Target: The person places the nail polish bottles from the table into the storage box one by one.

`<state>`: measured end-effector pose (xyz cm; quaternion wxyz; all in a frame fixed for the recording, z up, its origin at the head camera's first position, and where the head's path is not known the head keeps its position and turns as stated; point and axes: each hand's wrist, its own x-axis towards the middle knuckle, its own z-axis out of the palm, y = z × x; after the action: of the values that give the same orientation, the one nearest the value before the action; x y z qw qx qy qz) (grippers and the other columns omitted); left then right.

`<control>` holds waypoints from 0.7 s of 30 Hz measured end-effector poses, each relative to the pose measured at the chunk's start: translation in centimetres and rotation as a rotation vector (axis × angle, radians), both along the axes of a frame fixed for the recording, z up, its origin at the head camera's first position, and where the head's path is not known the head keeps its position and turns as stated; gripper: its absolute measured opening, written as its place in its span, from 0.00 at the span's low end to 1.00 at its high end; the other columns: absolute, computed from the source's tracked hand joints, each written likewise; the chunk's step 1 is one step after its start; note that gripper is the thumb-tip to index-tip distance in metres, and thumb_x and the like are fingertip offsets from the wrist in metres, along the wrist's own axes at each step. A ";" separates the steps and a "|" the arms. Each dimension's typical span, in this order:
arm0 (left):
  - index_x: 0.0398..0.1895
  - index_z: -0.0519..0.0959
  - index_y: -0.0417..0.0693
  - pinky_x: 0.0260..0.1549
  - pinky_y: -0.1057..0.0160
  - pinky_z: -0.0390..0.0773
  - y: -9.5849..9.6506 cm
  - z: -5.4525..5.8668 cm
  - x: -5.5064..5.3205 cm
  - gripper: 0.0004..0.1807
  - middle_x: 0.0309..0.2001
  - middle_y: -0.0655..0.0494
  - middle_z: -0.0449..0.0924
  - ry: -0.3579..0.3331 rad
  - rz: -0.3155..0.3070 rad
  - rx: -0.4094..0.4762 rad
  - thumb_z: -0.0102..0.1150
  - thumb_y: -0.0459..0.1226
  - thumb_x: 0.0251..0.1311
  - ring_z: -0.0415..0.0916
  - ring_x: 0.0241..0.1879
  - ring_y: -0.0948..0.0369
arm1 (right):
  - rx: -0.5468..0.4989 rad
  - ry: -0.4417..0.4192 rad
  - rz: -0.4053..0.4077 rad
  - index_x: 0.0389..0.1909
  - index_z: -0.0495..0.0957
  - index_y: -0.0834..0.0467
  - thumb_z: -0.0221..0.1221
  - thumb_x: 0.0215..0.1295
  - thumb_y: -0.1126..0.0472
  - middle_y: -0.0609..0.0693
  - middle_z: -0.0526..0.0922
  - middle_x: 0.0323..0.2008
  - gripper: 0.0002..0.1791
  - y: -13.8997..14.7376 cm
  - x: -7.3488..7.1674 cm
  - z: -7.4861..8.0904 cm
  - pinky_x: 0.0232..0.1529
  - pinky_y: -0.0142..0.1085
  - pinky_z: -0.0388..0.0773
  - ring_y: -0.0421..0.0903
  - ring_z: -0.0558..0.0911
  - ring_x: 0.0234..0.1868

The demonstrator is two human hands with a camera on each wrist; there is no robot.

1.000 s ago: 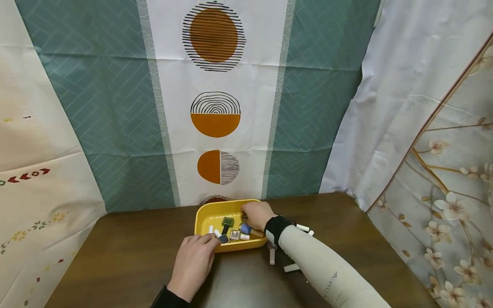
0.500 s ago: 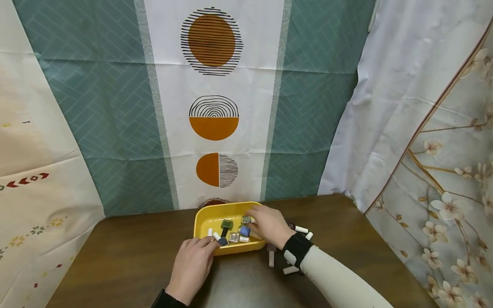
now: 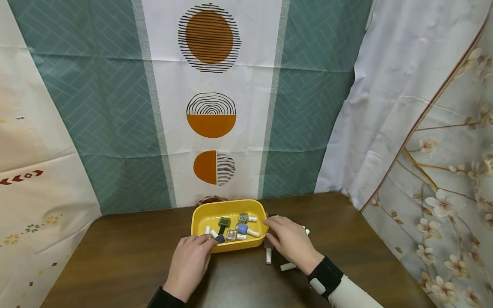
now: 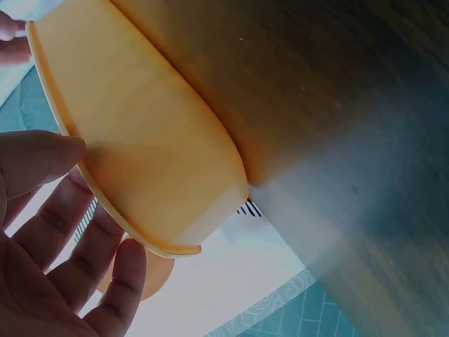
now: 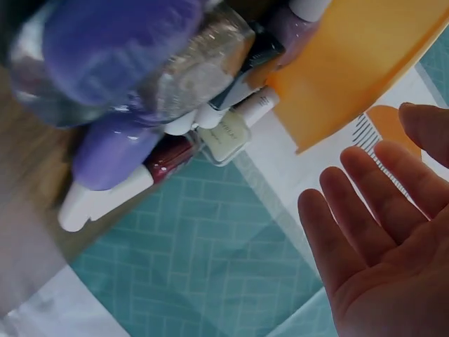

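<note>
A yellow plastic tray holds several nail polish bottles: a green one, a glittery one, a blue one and a clear one among them. My left hand pinches the tray's front left rim, its thumb outside the wall and fingers beyond. Fingers extended, my right hand is over the tray's right end, holding nothing. Beneath it lies a heap of nail polish bottles, mostly hidden in the head view; the right wrist view shows purple and dark red ones.
White-capped bottles lie on the brown wooden table, right of the tray. A patterned cloth hangs behind the table, with a floral curtain at the right.
My right hand has let go of the glittery nail polish bottle inside the tray and drawn back rightward over the heap. My left hand stays at the rim.
</note>
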<state>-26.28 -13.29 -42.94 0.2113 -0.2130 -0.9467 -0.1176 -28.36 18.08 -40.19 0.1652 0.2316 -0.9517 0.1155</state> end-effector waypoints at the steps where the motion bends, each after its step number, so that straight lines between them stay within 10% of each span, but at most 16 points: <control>1: 0.43 0.92 0.54 0.53 0.45 0.82 0.0 0.0 0.0 0.12 0.47 0.56 0.91 0.000 0.002 0.000 0.84 0.33 0.59 0.86 0.47 0.52 | 0.002 0.006 -0.001 0.65 0.86 0.55 0.75 0.72 0.55 0.50 0.88 0.62 0.23 0.2 0.2 -0.1 0.62 0.52 0.84 0.51 0.85 0.65; 21: 0.42 0.93 0.54 0.53 0.45 0.83 0.0 -0.2 0.1 0.12 0.46 0.57 0.92 -0.010 0.000 0.019 0.85 0.33 0.58 0.87 0.47 0.53 | 0.046 0.034 0.026 0.66 0.87 0.52 0.77 0.69 0.49 0.48 0.88 0.63 0.27 3.0 3.5 -1.0 0.62 0.51 0.85 0.50 0.86 0.65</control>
<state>-26.17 -13.29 -43.10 0.2085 -0.2102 -0.9466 -0.1274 -24.85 21.06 -41.20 0.1746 0.2497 -0.9480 0.0917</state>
